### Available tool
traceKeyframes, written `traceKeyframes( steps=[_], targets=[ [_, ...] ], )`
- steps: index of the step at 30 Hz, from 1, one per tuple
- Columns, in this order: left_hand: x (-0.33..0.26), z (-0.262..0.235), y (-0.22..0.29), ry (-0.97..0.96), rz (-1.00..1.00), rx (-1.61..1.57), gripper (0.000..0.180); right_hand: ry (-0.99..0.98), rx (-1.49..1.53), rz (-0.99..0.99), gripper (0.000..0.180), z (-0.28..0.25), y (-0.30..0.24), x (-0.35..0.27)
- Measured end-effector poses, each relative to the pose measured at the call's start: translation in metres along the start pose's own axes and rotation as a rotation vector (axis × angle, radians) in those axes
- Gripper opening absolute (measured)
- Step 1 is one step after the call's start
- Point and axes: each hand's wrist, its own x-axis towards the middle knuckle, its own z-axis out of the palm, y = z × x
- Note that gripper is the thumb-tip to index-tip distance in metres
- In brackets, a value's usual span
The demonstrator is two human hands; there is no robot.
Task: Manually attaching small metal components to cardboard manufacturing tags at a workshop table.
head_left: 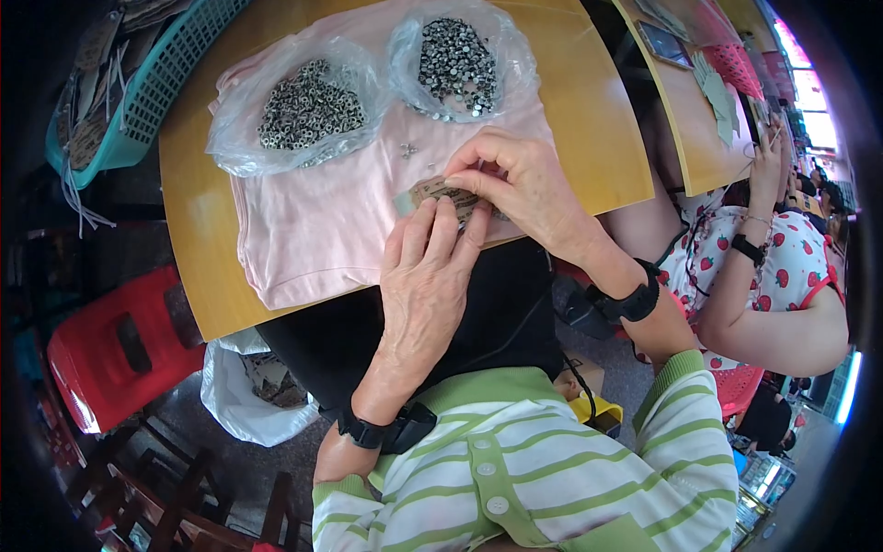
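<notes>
A small flat brown piece with dark print (428,190) and a pale strip at its left end lies at the near part of a pink cloth (303,216). Over its near edge bend the fingers of my left hand (423,276), holding it; the thumb is hidden. My right hand (533,189) pinches thumb and forefinger together just above the piece, and whatever is between the tips is too small to make out. A few tiny metal bits (407,150) lie beyond. Farther off stand clear plastic bags of silvery metal rings (311,106) and dark shiny studs (455,69).
A teal basket (152,101) with brown pieces is at the far left. By the wooden table (207,290) are a red stool (120,350) and a white bag (244,396) on the floor. To the right, another person (777,267) works at a second table (676,138).
</notes>
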Motion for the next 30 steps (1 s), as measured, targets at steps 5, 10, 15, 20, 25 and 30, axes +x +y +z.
traceKeyframes(
  steps=[5,10,15,20,25,30],
  targets=[
    [0.001,-0.001,-0.001,-0.012,0.006,-0.005,0.051,-0.039,-0.002,0.084,0.008,-0.002,-0.005,0.007],
    [0.002,-0.001,-0.002,-0.017,0.007,-0.015,0.053,-0.108,0.110,0.269,0.008,-0.007,-0.018,0.015],
    [0.000,0.000,-0.002,-0.062,-0.020,-0.029,0.060,-0.161,0.145,0.338,0.009,-0.009,-0.020,0.020],
    [0.001,-0.001,-0.004,-0.071,0.017,0.002,0.056,-0.158,0.109,0.332,0.010,-0.008,-0.017,0.022],
    [0.001,-0.001,-0.005,-0.063,0.030,0.006,0.057,-0.151,0.089,0.346,0.010,-0.007,-0.023,0.025],
    [0.000,-0.002,-0.003,-0.034,0.011,-0.012,0.058,-0.199,0.077,0.334,0.006,-0.007,-0.021,0.024]
  ],
)
